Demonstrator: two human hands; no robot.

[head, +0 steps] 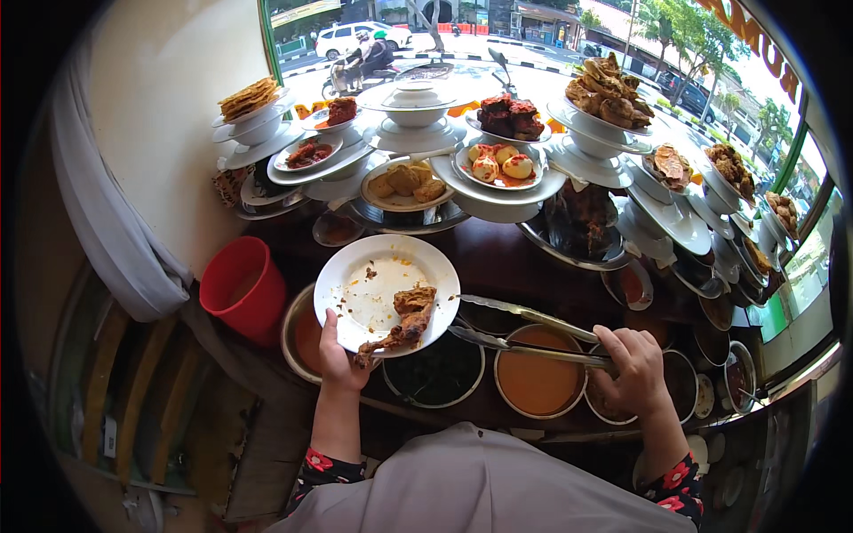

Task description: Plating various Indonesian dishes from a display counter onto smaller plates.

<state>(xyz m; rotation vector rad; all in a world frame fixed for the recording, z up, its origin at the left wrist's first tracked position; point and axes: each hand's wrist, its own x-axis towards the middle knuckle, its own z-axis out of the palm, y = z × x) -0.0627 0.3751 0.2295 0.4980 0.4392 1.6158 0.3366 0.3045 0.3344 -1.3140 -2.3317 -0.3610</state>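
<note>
My left hand (pixel 344 360) grips the near edge of a white plate (pixel 363 310), thumb over its rim. On the plate lies one browned chicken leg (pixel 408 320), towards the right, among crumbs and orange grease. Metal tongs (pixel 546 317) are held in my right hand (pixel 633 373); their jaws are apart, with nothing between them, and the tips are close to the plate's right rim. Beneath the tongs stands a pot of orange curry sauce (pixel 538 374). Under the plate's near edge is a pot of dark green leaves (pixel 436 376); another pot of orange sauce (pixel 310 340) is partly hidden behind the plate.
A red plastic bucket (pixel 241 293) stands at the left by a grey-white curtain (pixel 113 200). Across the back rise stacked white dishes, including eggs in red sauce (pixel 498 165), fried chicken pieces (pixel 608 96) and potato-like pieces (pixel 403 181). A window faces the street behind them.
</note>
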